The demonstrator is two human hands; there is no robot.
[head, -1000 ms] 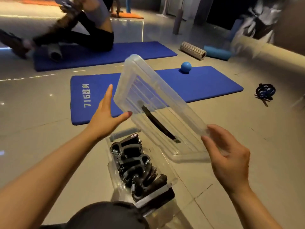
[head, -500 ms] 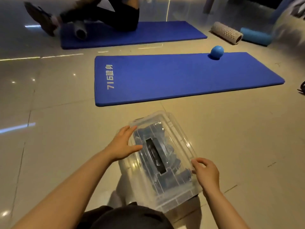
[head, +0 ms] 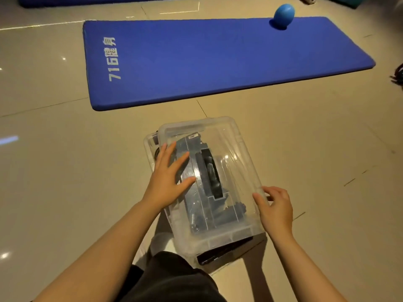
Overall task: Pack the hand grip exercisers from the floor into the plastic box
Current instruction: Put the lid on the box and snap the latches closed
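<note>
A clear plastic box (head: 220, 241) stands on the tiled floor in front of my knees. Its clear lid (head: 233, 147) with a dark handle lies on top, shifted a little to the right of the box's far left corner. Several black hand grip exercisers (head: 231, 212) show through the lid inside the box. My left hand (head: 168, 179) lies flat on the lid's left side with straight fingers. My right hand (head: 275, 205) holds the lid's right edge with curled fingers.
A blue exercise mat (head: 207, 59) with white lettering lies beyond the box, with a blue ball (head: 283, 15) on its far right corner. A dark object (head: 398, 76) lies at the right edge of view. My dark-clad knee (head: 174, 277) is just below the box.
The lid, held tilted in the air a second ago, has come down onto the box. My left hand moved onto its top, and my view tipped downward.
</note>
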